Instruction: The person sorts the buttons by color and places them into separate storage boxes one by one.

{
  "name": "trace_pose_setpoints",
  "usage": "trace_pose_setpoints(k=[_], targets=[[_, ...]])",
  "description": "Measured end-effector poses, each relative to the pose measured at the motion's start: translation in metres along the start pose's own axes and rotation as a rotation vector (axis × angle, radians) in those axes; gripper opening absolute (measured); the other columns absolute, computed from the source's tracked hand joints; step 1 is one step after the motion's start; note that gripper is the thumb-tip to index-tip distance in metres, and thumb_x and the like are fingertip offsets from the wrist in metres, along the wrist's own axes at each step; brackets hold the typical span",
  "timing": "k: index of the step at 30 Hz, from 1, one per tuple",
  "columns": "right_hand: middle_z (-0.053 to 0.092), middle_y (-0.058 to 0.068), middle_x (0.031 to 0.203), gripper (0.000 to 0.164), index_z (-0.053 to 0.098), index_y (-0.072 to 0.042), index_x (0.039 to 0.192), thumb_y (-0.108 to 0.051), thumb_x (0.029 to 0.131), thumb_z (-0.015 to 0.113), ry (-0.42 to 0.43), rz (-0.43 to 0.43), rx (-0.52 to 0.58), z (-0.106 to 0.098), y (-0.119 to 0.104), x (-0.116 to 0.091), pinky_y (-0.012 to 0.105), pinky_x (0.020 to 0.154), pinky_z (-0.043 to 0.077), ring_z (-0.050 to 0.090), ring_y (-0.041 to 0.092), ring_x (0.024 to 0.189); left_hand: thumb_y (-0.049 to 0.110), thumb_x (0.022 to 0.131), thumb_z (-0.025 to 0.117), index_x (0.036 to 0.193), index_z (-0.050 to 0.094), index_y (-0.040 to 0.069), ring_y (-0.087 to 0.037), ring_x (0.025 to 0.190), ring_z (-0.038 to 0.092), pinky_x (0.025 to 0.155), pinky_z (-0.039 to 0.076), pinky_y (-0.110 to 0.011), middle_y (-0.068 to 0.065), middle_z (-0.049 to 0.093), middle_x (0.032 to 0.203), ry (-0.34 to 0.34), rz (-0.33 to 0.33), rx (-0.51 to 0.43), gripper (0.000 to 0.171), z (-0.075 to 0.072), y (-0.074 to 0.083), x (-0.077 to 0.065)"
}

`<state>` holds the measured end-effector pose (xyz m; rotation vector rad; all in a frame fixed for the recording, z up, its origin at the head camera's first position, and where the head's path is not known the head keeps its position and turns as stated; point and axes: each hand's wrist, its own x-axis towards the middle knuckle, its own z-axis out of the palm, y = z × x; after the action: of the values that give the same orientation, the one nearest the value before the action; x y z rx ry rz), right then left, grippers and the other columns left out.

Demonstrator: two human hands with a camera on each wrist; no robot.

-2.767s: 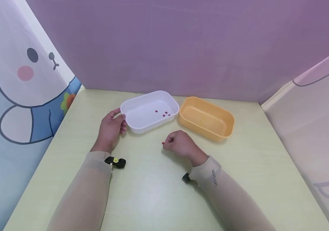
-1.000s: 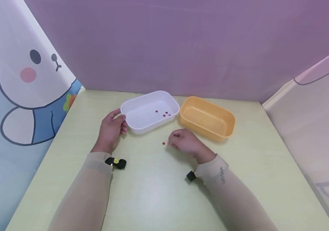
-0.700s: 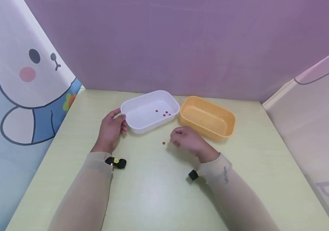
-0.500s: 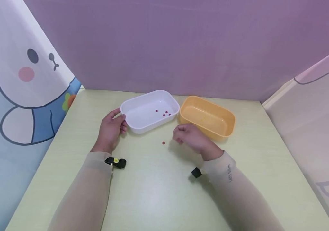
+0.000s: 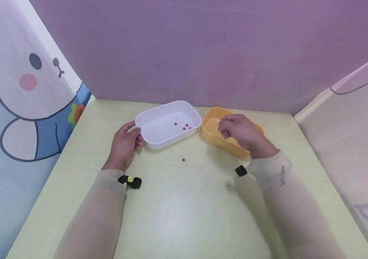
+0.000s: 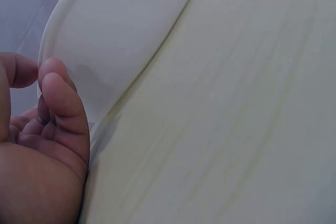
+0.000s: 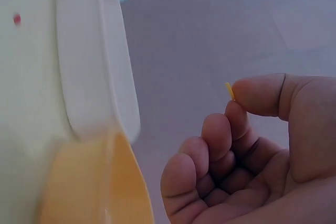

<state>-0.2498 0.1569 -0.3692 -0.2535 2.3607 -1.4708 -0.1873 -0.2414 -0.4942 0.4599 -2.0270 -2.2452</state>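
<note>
My left hand (image 5: 122,147) pinches the left end of the white plastic tray (image 5: 153,135), thumb and fingers at its rim. Several tiny red discs (image 5: 184,128) lie toward the right end inside it. Over the orange tray (image 5: 216,137) is my right hand (image 5: 240,131). In the right wrist view a small thin yellow piece (image 7: 229,91) shows between its thumb and index finger, while the other fingers curl loosely. One red disc (image 5: 183,160) lies on the table in front of the white tray. The right hand and forearm hide much of the orange tray's inside.
Both trays stand side by side near the back of the pale table (image 5: 171,216), their near ends almost touching. A purple panel (image 5: 184,54) rises behind the table. Printed curtains flank it, with a cartoon character (image 5: 41,93) on the left one.
My right hand has moved from beside the red disc on the table, up and right, to above the orange tray. The disc stays on the table. The left hand has kept its place.
</note>
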Motion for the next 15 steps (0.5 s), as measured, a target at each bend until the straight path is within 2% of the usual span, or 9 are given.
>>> trace_pose_setpoints(k=[3,7,15], targets=[[0.062,0.003,0.086,0.025,0.063,-0.006,0.082,-0.013,0.106,0.063,0.015,0.017,0.015,-0.017,0.002,0.006,0.034,0.087,0.060,0.060,0.024,0.089,0.025,0.115,0.064,0.165,0.054,0.019,-0.012,0.073,0.066,0.064,0.059,-0.023,-0.001,0.068,0.092,0.003,0.002,0.004,0.051,0.000,-0.001,0.001],[0.062,0.000,0.081,0.023,0.068,-0.008,0.081,-0.011,0.103,0.064,0.020,0.051,0.029,-0.033,0.012,0.015,0.030,0.082,0.060,0.059,0.020,0.084,0.025,0.115,0.064,0.166,0.054,0.019,-0.013,0.072,0.066,0.063,0.059,-0.023,-0.002,0.068,0.092,0.001,0.000,-0.008,0.052,-0.001,-0.003,0.003],[0.062,-0.002,0.079,0.016,0.072,-0.011,0.087,-0.012,0.102,0.066,0.016,0.157,0.029,-0.047,0.033,0.028,0.031,0.083,0.060,0.059,0.016,0.080,0.026,0.115,0.065,0.165,0.054,0.019,-0.014,0.071,0.066,0.063,0.060,-0.024,-0.005,0.068,0.092,-0.008,-0.001,-0.009,0.051,-0.001,-0.002,0.003]])
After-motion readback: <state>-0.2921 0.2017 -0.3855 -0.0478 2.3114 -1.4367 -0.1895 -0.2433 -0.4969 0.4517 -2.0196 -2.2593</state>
